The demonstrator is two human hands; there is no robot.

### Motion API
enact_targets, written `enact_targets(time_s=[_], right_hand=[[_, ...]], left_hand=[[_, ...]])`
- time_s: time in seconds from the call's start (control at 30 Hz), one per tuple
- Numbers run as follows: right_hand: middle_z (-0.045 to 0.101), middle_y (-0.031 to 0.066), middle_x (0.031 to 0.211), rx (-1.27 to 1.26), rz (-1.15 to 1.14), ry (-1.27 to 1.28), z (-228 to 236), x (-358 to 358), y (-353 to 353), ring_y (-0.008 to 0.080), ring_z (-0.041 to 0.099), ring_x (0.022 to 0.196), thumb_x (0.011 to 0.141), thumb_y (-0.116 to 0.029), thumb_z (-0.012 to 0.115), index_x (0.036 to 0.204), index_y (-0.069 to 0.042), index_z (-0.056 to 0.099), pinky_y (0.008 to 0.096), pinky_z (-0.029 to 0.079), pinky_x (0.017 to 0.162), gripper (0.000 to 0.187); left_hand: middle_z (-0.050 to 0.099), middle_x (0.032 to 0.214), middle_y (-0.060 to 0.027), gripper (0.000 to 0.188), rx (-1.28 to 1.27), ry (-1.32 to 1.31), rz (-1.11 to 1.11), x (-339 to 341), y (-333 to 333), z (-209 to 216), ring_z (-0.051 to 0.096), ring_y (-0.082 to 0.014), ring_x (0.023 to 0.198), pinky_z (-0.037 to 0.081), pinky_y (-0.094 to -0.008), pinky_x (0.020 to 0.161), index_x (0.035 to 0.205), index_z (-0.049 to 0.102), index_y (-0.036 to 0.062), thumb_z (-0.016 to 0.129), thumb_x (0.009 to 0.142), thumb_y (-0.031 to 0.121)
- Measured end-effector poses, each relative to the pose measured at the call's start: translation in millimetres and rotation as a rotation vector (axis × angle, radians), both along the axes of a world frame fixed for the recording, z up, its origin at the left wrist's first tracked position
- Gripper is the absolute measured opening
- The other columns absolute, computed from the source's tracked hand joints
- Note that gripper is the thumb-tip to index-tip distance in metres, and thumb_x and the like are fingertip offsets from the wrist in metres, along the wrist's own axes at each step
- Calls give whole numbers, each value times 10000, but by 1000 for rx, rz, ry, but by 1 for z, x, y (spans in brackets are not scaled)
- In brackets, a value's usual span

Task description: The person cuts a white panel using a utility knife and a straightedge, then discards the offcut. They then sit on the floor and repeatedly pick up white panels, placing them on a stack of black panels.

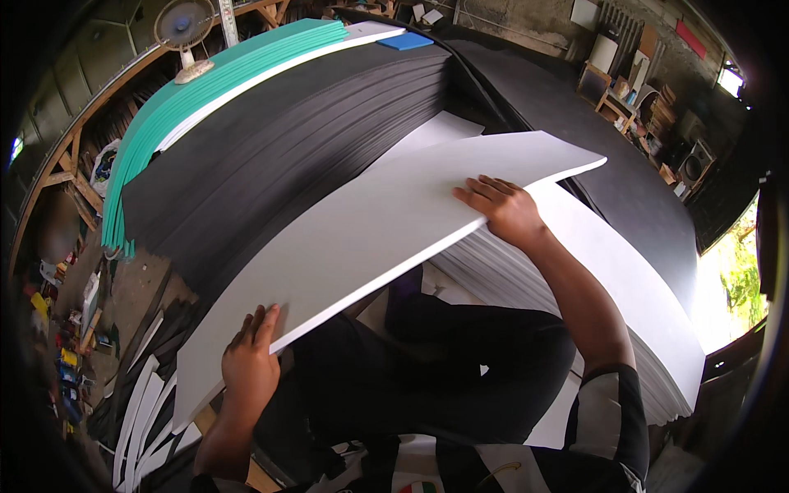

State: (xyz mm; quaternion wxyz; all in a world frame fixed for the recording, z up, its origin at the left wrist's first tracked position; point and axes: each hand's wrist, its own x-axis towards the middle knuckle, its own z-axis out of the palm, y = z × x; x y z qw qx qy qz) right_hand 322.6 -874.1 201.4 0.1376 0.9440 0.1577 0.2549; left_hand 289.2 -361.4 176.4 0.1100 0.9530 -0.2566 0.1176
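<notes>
Two bare hands meet one long white sheet [353, 238] in the head view, which slants above the lap from lower left to upper right. The left hand [251, 366] has its fingers laid over the near edge at the lower end; the right hand [503, 207] spreads its fingers on top toward the other end. Their undersides are hidden, so I cannot tell whether either grasps. At the far left a whitish bag [104, 164] holds dark and bluish things too small to name, near the green stack [246, 62]. White sheets [633, 271] lie piled at right.
</notes>
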Motion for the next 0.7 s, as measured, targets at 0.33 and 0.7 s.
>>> enact_targets(time_s=[0.33,0.7], right_hand=[[595,80,1496,62,98,72,-92,192,80,304,554,1399,988,-112,568,1481,-271,566,423,445,1180,518],[288,283,1653,1039,-850,249,-257,274,124,471,383,1489,1013,-268,586,1642,-269,308,524,393,1197,688]], left_hand=[[612,1451,-207,623,24,-39,259,79,46,-72,595,-448,1318,508,-496,1084,1457,568,106,635,865,-74],[541,1527,-182,658,-62,170,306,162,-31,-215,499,-438,1412,466,-554,1098,1527,480,175,628,907,12]])
